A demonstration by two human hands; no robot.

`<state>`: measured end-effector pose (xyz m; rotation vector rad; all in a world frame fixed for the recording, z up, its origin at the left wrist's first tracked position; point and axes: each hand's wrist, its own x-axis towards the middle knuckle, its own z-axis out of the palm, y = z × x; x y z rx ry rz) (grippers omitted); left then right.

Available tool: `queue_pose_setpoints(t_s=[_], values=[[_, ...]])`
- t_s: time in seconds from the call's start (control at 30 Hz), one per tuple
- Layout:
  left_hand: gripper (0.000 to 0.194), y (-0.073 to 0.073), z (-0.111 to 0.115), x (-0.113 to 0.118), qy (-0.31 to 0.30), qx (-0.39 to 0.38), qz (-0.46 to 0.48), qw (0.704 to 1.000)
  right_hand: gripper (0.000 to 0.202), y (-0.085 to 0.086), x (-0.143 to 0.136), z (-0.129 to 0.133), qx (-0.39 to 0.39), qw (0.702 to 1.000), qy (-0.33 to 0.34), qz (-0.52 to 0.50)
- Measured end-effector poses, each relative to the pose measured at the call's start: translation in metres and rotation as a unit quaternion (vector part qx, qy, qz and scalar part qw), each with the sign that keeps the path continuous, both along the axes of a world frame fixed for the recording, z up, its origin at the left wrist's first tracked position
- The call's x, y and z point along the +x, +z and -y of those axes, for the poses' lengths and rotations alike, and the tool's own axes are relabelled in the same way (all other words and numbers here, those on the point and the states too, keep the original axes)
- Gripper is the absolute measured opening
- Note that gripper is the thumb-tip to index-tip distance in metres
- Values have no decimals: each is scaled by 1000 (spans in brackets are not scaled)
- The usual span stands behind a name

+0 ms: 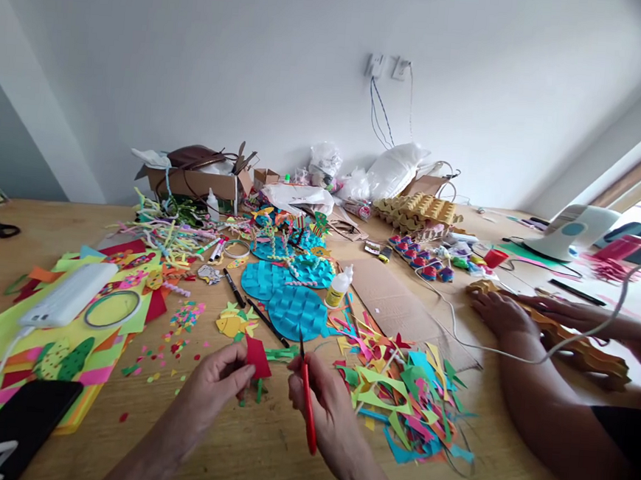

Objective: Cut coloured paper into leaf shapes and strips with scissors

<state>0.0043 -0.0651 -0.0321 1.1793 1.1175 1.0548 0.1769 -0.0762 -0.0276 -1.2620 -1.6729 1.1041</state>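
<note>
Near the front middle of the table, my left hand (222,380) pinches a small piece of red paper (257,358) between thumb and fingers. Just right of it, my right hand (326,397) is closed round red-handled scissors (307,405), whose tip points away from me, apart from the paper. Green paper strips (281,354) lie behind and beneath the red piece. A yellow paper fish (232,322) rests beyond my left hand. Blue textured shapes (297,312) and a glue bottle (339,287) stand farther back.
Colourful paper scraps (416,403) are heaped at the right. A phone (22,424) and a white power bank (69,294) lie on paper sheets at the left. Another person's hands (506,315) rest on an egg carton (578,349), with a white cable (489,349) crossing there.
</note>
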Motion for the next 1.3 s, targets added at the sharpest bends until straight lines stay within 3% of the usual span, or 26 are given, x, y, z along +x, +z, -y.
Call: queue_pose_setpoints(t_s=[0.17, 0.3, 0.9, 1.3], values=[[12, 15, 2, -2, 36, -26, 73, 996, 25, -13, -4, 13, -7, 992, 37, 120], [11, 19, 3, 1, 39, -33, 92, 995, 26, -18, -11, 16, 3, 988, 41, 147], [11, 9, 5, 7, 23, -58, 127, 990, 27, -8, -18, 15, -21, 991, 37, 130], [8, 6, 5, 7, 24, -68, 138, 988, 28, -13, -19, 14, -6, 992, 29, 121]])
